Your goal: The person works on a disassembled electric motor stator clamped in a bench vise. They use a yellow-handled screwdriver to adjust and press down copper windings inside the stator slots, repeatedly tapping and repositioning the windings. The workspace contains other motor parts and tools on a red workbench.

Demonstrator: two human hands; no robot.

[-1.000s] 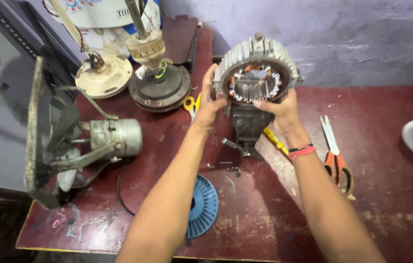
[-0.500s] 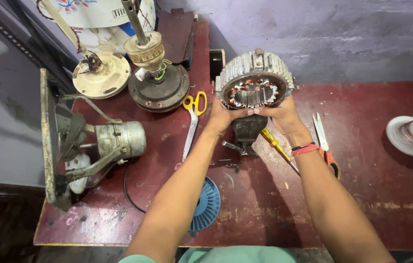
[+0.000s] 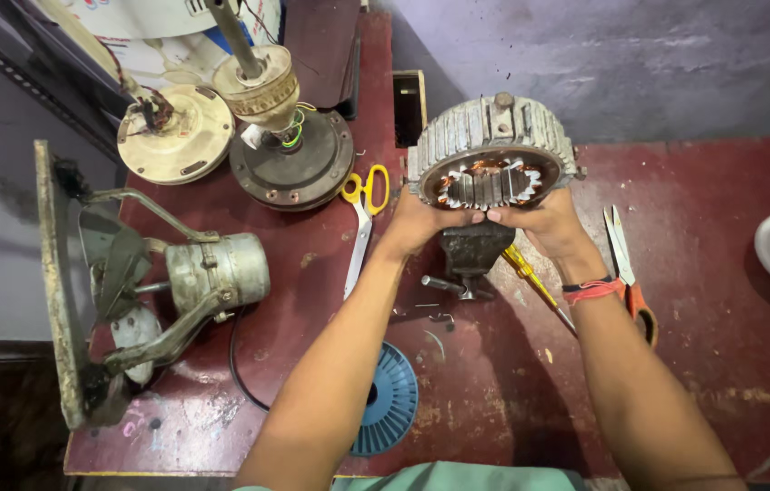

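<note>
— What is laid out, taken from the largest thing down and placed by the bench vise (image 3: pixel 474 250)?

— The red workbench (image 3: pixel 721 364) is seen under everything. Left of the vise, at the bench edge, an exhaust fan in its frame (image 3: pixel 158 291) is laid on its side. Behind and left of the vise, two ceiling-fan motor parts (image 3: pixel 258 136) are stood. Directly above the vise, a ribbed motor stator (image 3: pixel 491 155) is held, its copper windings turned toward the camera. In front and left of the vise a blue ribbed disc (image 3: pixel 394 405) is partly hidden by an arm. Yellow-handled scissors (image 3: pixel 362 214) are laid left of it, orange-handled scissors (image 3: pixel 626 264) right of it, and a yellow screwdriver (image 3: pixel 530 277) just beside its right.

— How would the holding be done well?

— In my judgement the stator is best kept level and supported evenly from both sides, with pressure kept on the iron rim and off the windings.

— And the fingers?

— The left hand (image 3: pixel 417 223) is curled under the lower left rim; the right hand (image 3: pixel 544 223) is curled under the lower right. The stator is clasped by both, fingertips nearly met at the middle, neither hand fully clenched.
</note>
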